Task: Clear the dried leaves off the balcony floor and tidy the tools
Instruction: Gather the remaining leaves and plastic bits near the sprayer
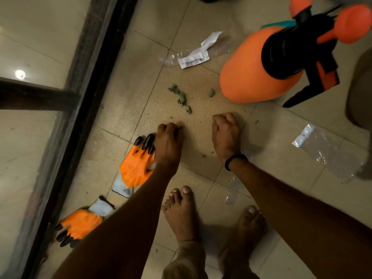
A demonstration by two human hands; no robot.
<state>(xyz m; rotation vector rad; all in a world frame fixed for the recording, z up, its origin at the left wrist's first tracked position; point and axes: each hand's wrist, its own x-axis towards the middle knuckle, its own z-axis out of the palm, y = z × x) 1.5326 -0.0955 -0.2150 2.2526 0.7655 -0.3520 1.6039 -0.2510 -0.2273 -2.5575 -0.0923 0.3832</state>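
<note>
Crumpled dried green leaves (181,97) lie in a small trail on the beige tiled floor, with one loose piece (211,92) to their right. Just below them my left hand (168,141) presses its bunched fingertips to the floor, pinching small leaf bits. My right hand (226,135) rests beside it as a closed fist; whatever is inside is hidden. An orange pressure sprayer (247,73) with a black pump top stands at the upper right. Two orange gloves with black claw tips lie on the left: one (134,168) touches my left wrist, the other (80,226) is nearer me.
A dark door frame (94,77) with glass runs along the left. A torn white and clear wrapper (193,57) lies beyond the leaves. A clear plastic bag (326,150) lies at the right. My bare feet (181,214) stand below the hands. Leaf crumbs dot the tiles.
</note>
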